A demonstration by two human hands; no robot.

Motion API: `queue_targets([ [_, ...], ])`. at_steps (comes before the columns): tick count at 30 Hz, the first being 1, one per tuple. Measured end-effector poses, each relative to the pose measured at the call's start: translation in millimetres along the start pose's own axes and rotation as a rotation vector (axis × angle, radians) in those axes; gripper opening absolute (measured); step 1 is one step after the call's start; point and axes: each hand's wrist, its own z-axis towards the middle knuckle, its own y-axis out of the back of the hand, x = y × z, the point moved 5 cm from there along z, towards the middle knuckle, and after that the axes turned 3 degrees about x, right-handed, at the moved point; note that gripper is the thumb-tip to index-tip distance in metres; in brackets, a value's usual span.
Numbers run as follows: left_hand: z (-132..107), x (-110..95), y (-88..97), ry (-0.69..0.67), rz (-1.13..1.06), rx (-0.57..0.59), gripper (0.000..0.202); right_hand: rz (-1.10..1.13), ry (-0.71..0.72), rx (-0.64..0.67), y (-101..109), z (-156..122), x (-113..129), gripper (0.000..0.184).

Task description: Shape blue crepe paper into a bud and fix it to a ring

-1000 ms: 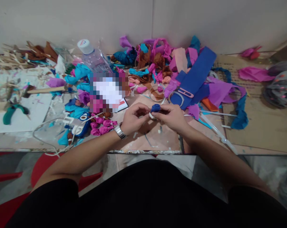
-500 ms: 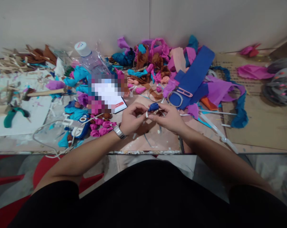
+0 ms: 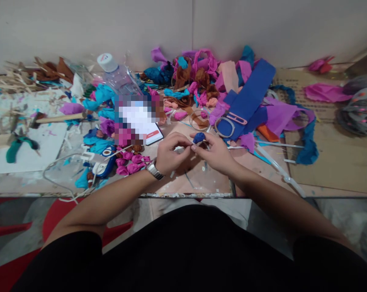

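Note:
A small bundle of crumpled dark blue paper is pinched in my right hand, between thumb and fingers. My left hand, with a metal watch on its wrist, is closed in a pinch just left of the bundle. Its fingertips meet those of my right hand, and what lies between them is too small to make out. A bit of white shows under the left fingers. Beyond the hands lie two thin rings, a slim pink-edged tool and a wide blue paper strip.
Left of my hands lie a phone, pink paper bundles, a blue-and-white device with a cord and a plastic bottle. Further left are a hammer and green-handled pliers. Cardboard and a glue stick lie right.
My left fingertips have shifted slightly and now meet the right fingertips below the blue bundle. The white piece seen at the bundle's lower left is mostly hidden. The bundle has moved slightly right.

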Motion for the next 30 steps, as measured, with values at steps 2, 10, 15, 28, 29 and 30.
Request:
queue_targets([
  [2, 0, 1, -0.3, 0.016, -0.013, -0.001, 0.008, 0.070, 0.005, 0.017, -1, 1, 0, 0.030],
  [10, -2, 7, -1.1, 0.025, 0.025, 0.029, 0.011, 0.057, 0.022, 0.040, 1, 1, 2, 0.023],
  [15, -3, 6, -1.6, -0.006, 0.043, 0.043, 0.003, -0.028, 0.084, 0.040, 5, 1, 7, 0.020],
  [28, -1, 6, -1.2, 0.013, -0.111, 0.012, 0.008, 0.223, -0.036, -0.084, 8, 3, -4, 0.028],
  [29, -1, 6, -1.4, 0.016, -0.116, 0.012, 0.009, 0.234, -0.035, -0.069, 8, 4, -4, 0.028],
  [30, -1, 6, -1.6, 0.019, -0.119, 0.014, 0.009, 0.245, -0.033, -0.055, 7, 4, -4, 0.029],
])
